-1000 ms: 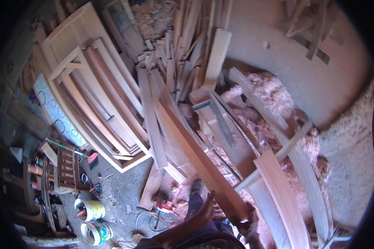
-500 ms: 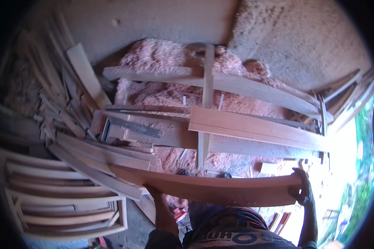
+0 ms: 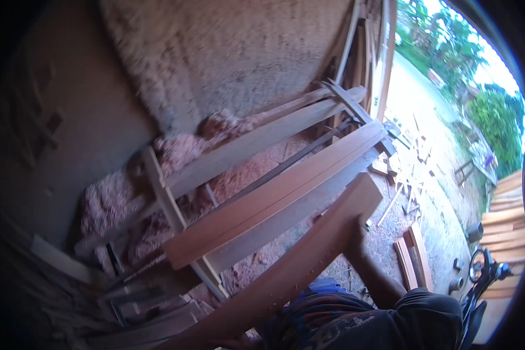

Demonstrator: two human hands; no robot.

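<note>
Right hand [image 3: 354,236]: grasping the lower edge of a long, thick reddish-brown wooden plank [image 3: 286,262], close to its far end; fingertips mostly hidden behind the wood. Left hand [image 3: 233,343]: only a sliver at the bottom edge of my view, by the plank's near end; can't tell how its fingers are set.

Plank is in front of the person's body, slanting from lower left to upper right, across the dark patterned shirt [image 3: 356,321]. Just beyond, roughly parallel: a flat orange-brown board with a dark line along its length [image 3: 274,201], lying on a long grey wooden beam [image 3: 297,217]. Pale wooden crosspiece [image 3: 168,195] runs under the board's near end. Farther off, a second long grey-brown beam [image 3: 245,153], with heaped pinkish wood shavings [image 3: 184,150] around it, against a rough brown wall [image 3: 216,64].

Right side, on the ground: two short reddish wood pieces [image 3: 419,256] side by side, pale scattered offcuts [image 3: 411,198] past them. Black motorbike handlebar [image 3: 485,277] near stacked orange-brown boards [image 3: 504,230]. Green bushes [image 3: 494,125] outside, in bright light.
</note>
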